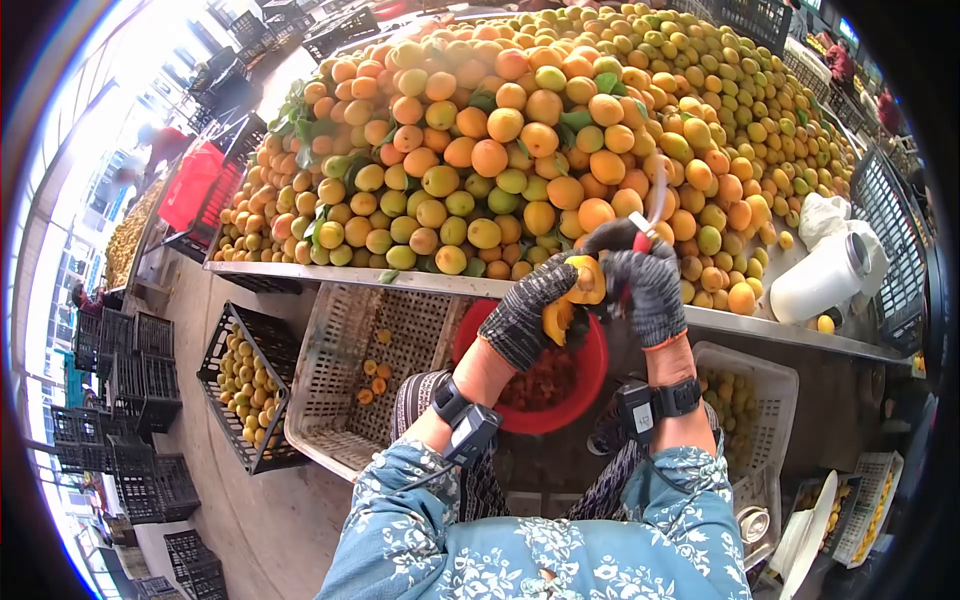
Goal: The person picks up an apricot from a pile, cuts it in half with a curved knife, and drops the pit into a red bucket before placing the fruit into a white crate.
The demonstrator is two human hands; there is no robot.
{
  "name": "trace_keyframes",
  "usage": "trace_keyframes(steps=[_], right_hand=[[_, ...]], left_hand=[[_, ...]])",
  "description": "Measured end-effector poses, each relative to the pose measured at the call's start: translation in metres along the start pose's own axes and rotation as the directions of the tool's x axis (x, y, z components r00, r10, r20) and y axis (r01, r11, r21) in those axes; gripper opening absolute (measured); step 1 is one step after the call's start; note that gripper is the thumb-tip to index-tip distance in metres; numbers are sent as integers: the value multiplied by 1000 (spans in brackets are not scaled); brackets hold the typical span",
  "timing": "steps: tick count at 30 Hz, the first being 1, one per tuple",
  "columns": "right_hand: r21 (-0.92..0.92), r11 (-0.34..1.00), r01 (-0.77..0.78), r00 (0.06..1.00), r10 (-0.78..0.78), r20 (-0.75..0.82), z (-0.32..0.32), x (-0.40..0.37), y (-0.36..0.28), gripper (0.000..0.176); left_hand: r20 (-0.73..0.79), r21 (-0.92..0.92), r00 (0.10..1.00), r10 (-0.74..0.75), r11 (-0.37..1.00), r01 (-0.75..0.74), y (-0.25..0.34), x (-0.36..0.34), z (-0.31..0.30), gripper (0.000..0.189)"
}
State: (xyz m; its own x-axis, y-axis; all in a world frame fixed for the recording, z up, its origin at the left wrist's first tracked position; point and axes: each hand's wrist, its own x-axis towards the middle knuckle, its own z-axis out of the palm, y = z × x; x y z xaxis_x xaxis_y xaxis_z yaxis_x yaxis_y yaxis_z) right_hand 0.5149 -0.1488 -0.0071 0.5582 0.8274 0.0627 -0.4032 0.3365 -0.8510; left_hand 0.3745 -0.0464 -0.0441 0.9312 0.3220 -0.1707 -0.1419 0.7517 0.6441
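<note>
From where I stand, the person's gloved left hand (525, 312) grips a split orange fruit (590, 281), near the edge of the heap (490, 157) at 12 o'clock. The right hand (645, 292) is clenched round the red-handled knife (642, 241), its curved blade pointing toward 12; whether those fingers touch the fruit, I can't tell. A red tub (592, 385) sits toward 7 o'clock from the hands. I'd pinch the flesh lightly, keep fingertips off the blade's path and make short, gentle strokes.
</note>
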Motion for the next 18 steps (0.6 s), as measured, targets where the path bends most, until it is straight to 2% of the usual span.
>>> trace_keyframes(steps=[1, 3, 4, 5, 7, 9, 10, 14, 18], right_hand=[[-33, 996, 78, 996, -79, -50, -12, 5, 6, 17], [97, 980, 175, 981, -165, -106, -26, 14, 5, 16], [211, 962, 174, 982, -153, -114, -22, 11, -5, 15], [230, 947, 225, 971, -198, -137, -16, 10, -12, 15], [388, 893, 227, 974, -202, -106, -14, 10, -16, 15], [377, 896, 233, 972, -224, -67, -8, 7, -19, 14], [364, 901, 235, 969, -244, -20, -5, 6, -19, 14], [229, 938, 260, 966, -248, -77, 4, 2, -17, 17], [142, 946, 293, 956, -288, -51, 9, -1, -14, 20]], left_hand=[[13, 39, 1000, 15, 999, -16, 3, -3, 10, 42], [25, 72, 1000, 18, 997, -19, 0, -7, 17, 42], [7, 43, 1000, -17, 999, 17, -3, -7, 17, 44], [-11, 13, 998, -54, 998, 54, -5, -7, 18, 47], [8, 76, 995, -101, 992, 100, -4, -8, 24, 49], [25, 137, 990, -140, 981, 136, -8, -6, 23, 52], [44, 193, 993, -107, 977, 96, -12, -3, 20, 54], [73, 359, 996, -52, 933, 23, -15, 0, 15, 60], [99, 286, 994, -44, 958, 14, -18, 0, 14, 64]])
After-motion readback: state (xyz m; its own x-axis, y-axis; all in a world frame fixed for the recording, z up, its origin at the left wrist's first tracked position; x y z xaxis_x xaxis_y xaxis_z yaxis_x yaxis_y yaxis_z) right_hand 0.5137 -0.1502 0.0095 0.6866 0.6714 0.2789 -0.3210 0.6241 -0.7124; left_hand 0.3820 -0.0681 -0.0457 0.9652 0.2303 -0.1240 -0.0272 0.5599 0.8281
